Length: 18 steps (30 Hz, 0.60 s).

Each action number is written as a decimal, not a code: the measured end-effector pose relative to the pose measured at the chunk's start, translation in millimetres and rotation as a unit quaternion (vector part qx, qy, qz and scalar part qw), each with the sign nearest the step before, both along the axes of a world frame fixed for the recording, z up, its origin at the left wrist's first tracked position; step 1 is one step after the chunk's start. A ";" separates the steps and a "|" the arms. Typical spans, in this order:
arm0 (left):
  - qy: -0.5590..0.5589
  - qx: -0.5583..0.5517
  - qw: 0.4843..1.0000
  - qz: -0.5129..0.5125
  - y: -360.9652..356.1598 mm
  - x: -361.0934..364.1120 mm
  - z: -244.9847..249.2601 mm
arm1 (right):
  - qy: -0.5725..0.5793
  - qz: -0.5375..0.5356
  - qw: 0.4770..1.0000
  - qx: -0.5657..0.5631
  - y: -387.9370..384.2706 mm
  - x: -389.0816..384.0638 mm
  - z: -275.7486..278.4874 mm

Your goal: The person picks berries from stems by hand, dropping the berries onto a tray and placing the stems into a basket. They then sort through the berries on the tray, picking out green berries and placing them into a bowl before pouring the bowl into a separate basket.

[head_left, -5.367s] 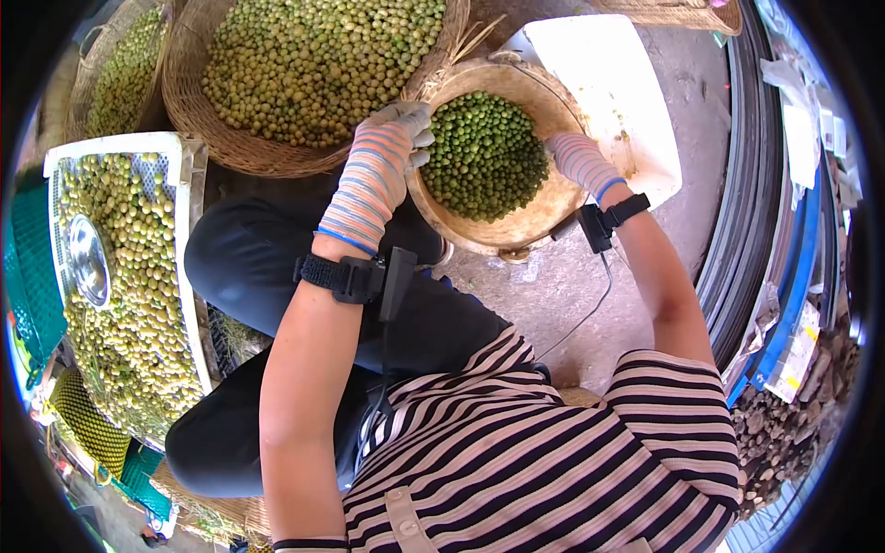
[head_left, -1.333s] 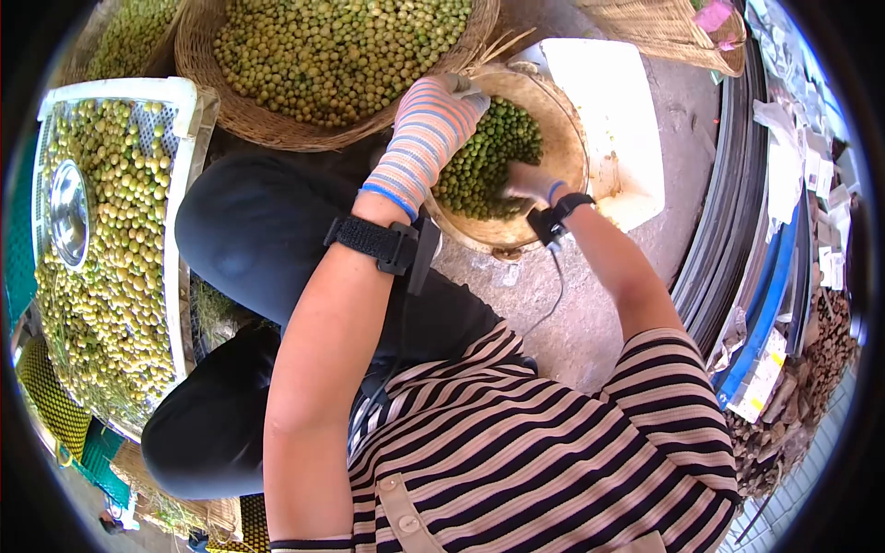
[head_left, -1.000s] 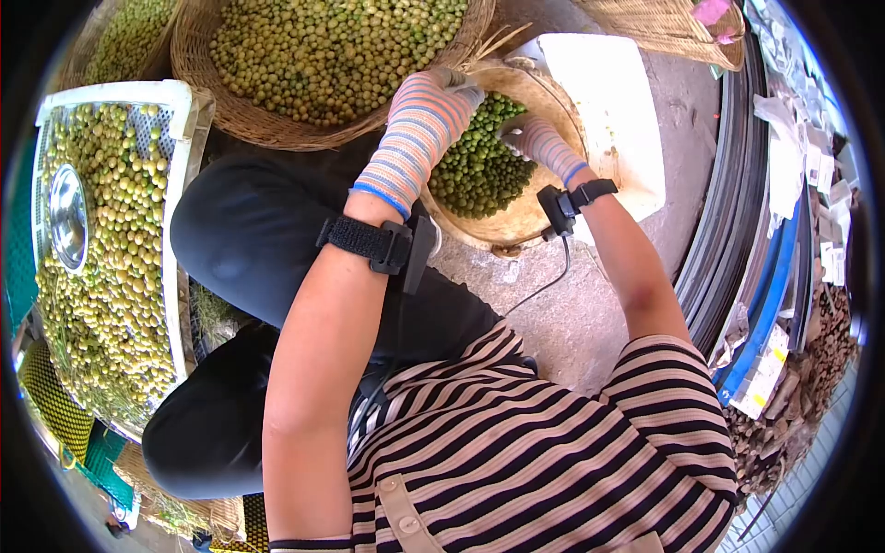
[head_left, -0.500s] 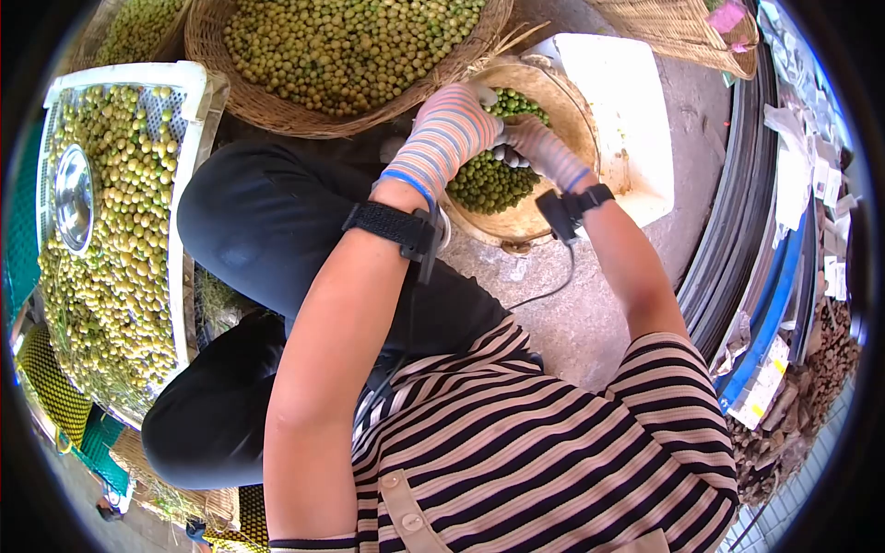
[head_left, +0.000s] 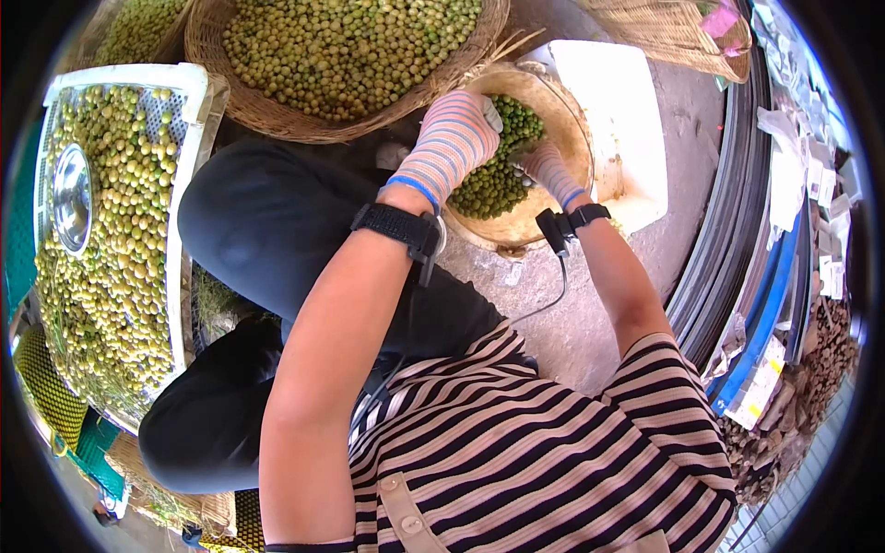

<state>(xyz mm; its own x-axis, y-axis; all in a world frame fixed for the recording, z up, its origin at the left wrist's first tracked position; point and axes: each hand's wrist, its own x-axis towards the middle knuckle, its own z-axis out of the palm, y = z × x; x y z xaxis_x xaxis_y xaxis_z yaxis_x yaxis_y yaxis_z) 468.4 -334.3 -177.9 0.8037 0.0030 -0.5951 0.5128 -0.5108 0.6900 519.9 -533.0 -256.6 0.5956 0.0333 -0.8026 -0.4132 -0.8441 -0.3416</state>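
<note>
Landmark: the small basket (head_left: 581, 129), round and woven, stands on the concrete floor (head_left: 576, 323) in front of the person's knees.
Green fruit: a heap of small round green fruit (head_left: 498, 186) lies inside the small basket and covers its bottom.
Left hand: the left hand (head_left: 456, 138), in a striped glove, reaches in over the small basket's left rim. Its back faces up and its fingers bend down onto the green fruit. The fingertips are hidden, so whether it holds anything cannot be told.
Right hand: the right hand (head_left: 550, 170), gloved the same way, lies inside the small basket at the right edge of the heap, fingers curled toward the left hand and just beside it. Its grip cannot be told either.
Wrist straps: a black strap (head_left: 398, 227) sits on the left wrist and another (head_left: 564, 224) on the right, both just outside the small basket's near rim.
Large basket: the large basket (head_left: 277, 118), full of yellow-green fruit, lies left of the small basket and beyond it, against its rim.
White crate: the white crate (head_left: 177, 230), well to the left of the small basket, holds more yellow-green fruit and a metal bowl (head_left: 72, 198).
White box: the white box (head_left: 619, 111) sits just right of the small basket.
</note>
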 end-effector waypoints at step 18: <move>0.062 -0.114 0.992 -0.003 -12.8 -7.4 1.7 | -0.024 0.033 0.972 0.233 32.5 -32.7 104.7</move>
